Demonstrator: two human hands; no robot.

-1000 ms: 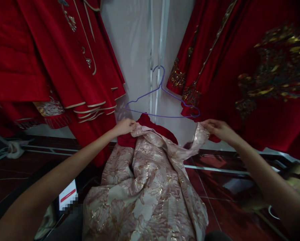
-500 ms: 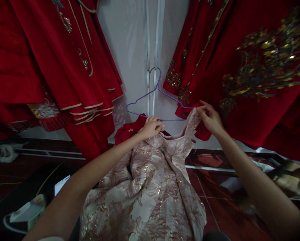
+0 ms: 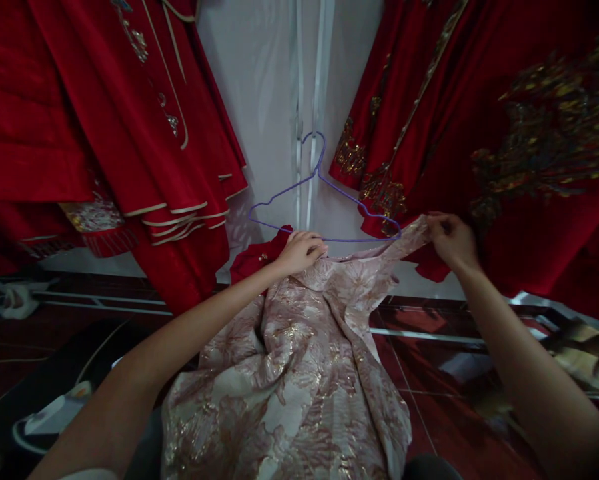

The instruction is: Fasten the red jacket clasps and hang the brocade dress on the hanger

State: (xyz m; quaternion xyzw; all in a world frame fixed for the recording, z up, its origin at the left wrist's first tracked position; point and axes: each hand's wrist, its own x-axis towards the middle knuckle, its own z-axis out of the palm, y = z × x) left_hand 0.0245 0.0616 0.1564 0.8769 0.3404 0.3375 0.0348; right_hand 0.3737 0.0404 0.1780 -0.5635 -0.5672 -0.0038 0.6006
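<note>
A pale pink brocade dress (image 3: 299, 373) with gold sheen spreads below and in front of me. Behind its neckline, a purple wire hanger (image 3: 347, 195) hangs by its hook from a thin white rail. With thumb and fingers, my right hand (image 3: 452, 241) pinches the dress's right shoulder strap and pulls it out to the right, just past the hanger's right end. My left hand (image 3: 303, 253) is closed over the left part of the neckline, close to the hanger's lower bar. Its fingertips are partly hidden in the cloth.
Red embroidered garments (image 3: 169, 167) hang on the left, and more red garments (image 3: 479, 147) with gold beadwork hang on the right. A red piece of cloth (image 3: 252, 260) lies behind the dress. Lower left, a white box-like object (image 3: 54, 413) with a cable rests on a dark surface.
My right hand has moved right, drawing the strap away from the hanger's right end, which now shows. The strap is stretched more sideways. My left hand has stayed nearly in place.
</note>
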